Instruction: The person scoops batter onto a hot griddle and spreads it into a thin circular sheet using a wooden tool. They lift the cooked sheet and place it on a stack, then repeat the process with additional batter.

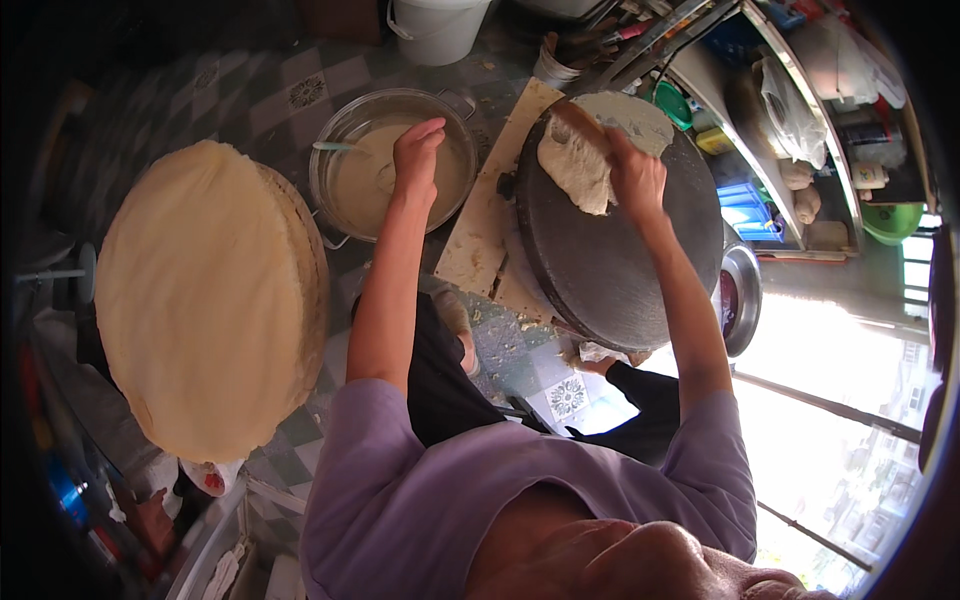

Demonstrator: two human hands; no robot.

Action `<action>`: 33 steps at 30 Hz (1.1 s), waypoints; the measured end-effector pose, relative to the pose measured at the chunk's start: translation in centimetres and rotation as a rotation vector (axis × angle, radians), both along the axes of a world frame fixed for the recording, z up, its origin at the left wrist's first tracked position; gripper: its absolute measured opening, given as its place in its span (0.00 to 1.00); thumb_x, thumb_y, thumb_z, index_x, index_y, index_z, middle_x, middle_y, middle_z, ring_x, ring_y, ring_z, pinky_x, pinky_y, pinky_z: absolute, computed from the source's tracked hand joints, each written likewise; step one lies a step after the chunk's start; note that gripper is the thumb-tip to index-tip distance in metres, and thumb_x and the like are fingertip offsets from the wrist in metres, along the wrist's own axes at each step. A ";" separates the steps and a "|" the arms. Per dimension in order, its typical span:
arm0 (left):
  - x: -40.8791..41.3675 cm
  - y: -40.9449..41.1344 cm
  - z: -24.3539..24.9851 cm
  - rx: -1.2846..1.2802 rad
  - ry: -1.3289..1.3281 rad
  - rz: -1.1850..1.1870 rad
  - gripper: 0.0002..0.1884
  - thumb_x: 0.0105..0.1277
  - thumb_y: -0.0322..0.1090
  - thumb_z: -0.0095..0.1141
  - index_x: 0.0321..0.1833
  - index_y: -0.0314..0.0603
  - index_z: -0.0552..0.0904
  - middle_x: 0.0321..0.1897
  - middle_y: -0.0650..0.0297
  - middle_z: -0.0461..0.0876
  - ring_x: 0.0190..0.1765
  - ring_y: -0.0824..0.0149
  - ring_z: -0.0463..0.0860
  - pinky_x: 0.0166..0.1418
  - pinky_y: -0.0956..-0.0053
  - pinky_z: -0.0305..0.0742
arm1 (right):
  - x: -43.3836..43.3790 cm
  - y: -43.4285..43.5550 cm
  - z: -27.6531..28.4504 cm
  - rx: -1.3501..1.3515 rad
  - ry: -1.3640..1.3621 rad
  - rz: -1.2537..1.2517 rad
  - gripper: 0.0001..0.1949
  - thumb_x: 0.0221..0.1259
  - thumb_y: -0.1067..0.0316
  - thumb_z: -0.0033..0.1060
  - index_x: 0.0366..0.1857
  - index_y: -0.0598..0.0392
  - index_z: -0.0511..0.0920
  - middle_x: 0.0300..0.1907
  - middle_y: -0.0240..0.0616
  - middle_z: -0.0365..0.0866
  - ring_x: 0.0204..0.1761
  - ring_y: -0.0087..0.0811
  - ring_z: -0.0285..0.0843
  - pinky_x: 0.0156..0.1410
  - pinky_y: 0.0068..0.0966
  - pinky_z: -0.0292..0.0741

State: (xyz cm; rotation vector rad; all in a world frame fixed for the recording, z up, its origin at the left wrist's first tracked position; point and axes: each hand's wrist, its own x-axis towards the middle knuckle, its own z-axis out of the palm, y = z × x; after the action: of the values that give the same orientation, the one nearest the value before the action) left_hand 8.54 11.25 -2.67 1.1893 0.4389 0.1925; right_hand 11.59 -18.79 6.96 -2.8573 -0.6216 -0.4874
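Note:
My right hand (637, 178) grips a wooden spreader (581, 124), its blade against a thick mass of pale batter (574, 165) on the round dark griddle (600, 277). A thin layer of batter (634, 116) coats the griddle's far side. Over the steel pot (322, 176) hovers my left hand (417, 157), seen edge-on with nothing visible in it. Pale liquid batter (356, 191) lies in that pot, and a light green handle (341, 145) sticks out of it. To the left rises a tall round stack of thin flatbreads (199, 300).
A board (476, 255) lies beside the griddle. A white bucket (439, 30) stands on the tiled floor beyond the pot. On the right are a steel basin (744, 300), a blue basket (750, 214) and loaded shelves (817, 127). Bright window light enters at lower right.

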 end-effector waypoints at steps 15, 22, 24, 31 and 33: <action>-0.6 -0.3 -3.8 0.137 -0.027 0.042 0.14 0.67 0.27 0.58 0.54 0.38 0.86 0.51 0.62 0.86 0.55 0.68 0.82 0.58 0.72 0.74 | 1.4 -3.6 -0.3 -0.067 0.067 0.369 0.14 0.56 0.74 0.61 0.46 0.45 0.81 0.32 0.41 0.85 0.35 0.46 0.85 0.38 0.39 0.79; -4.8 -0.9 -7.8 0.364 -0.008 0.081 0.13 0.65 0.21 0.55 0.51 0.32 0.85 0.46 0.55 0.88 0.52 0.64 0.86 0.59 0.72 0.77 | -1.8 -5.4 2.3 0.049 0.222 0.564 0.11 0.54 0.74 0.61 0.41 0.49 0.84 0.31 0.42 0.85 0.35 0.44 0.85 0.39 0.40 0.79; -6.4 -2.7 -5.9 0.332 -0.027 0.021 0.13 0.64 0.20 0.55 0.51 0.33 0.85 0.47 0.59 0.88 0.53 0.67 0.85 0.59 0.73 0.76 | -0.8 -4.3 1.7 0.033 0.129 0.477 0.12 0.54 0.75 0.60 0.41 0.49 0.84 0.31 0.42 0.85 0.34 0.45 0.85 0.39 0.40 0.79; -17.9 -9.6 -4.4 0.114 0.154 -0.087 0.13 0.68 0.27 0.58 0.54 0.34 0.84 0.49 0.60 0.87 0.55 0.67 0.84 0.59 0.72 0.76 | -3.9 -5.2 0.0 0.030 0.061 0.612 0.16 0.49 0.81 0.58 0.41 0.49 0.83 0.33 0.41 0.84 0.37 0.44 0.85 0.42 0.38 0.80; -21.7 -11.1 -3.7 0.017 0.214 -0.085 0.14 0.69 0.29 0.58 0.55 0.34 0.84 0.49 0.60 0.87 0.55 0.66 0.84 0.59 0.71 0.77 | -4.9 -6.7 1.4 -0.039 0.184 0.612 0.16 0.48 0.82 0.59 0.41 0.49 0.83 0.34 0.41 0.85 0.37 0.44 0.85 0.43 0.38 0.80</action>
State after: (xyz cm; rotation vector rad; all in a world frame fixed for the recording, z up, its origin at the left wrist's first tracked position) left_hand -13.14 0.19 -6.40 1.2480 0.5730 -0.0051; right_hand 6.67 -25.45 8.40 -2.5081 -1.3984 -0.1108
